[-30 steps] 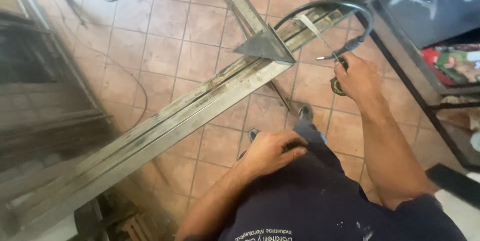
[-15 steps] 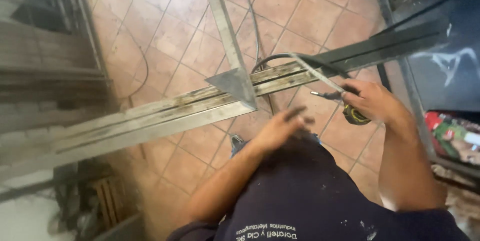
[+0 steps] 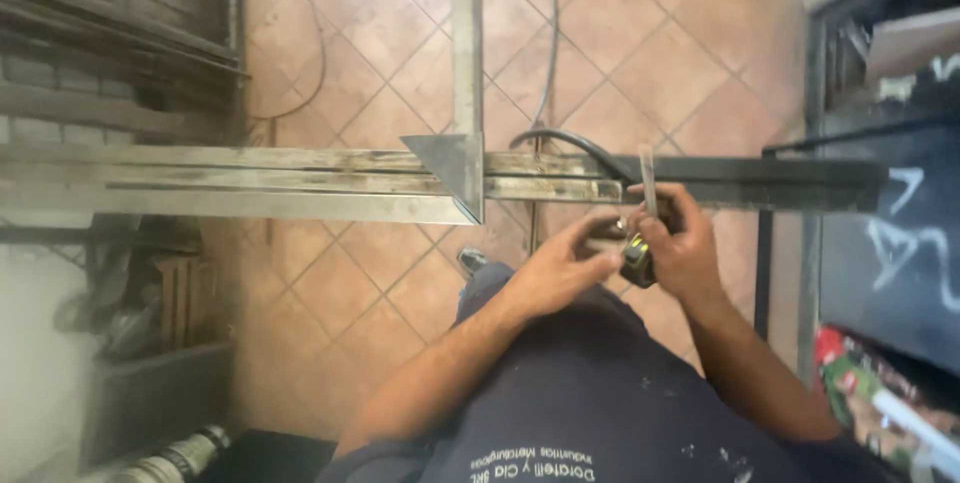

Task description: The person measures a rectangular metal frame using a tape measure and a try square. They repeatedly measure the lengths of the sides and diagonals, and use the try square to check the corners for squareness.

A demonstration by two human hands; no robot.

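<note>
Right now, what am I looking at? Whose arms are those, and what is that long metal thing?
The picture comes from a camera worn on a person's head, looking down. So you see that person's own two arms and dark work clothes from above.

The long metal thing is a steel frame lying sideways above a floor of reddish tiles. Another steel bar meets it, making a corner. A flat metal triangle sits in that corner.

The right hand holds a small tape measure, and a short strip of tape sticks up from it by the frame. The left hand reaches over and touches the tape measure too.

A dark cable curves over the frame nearby.
</note>
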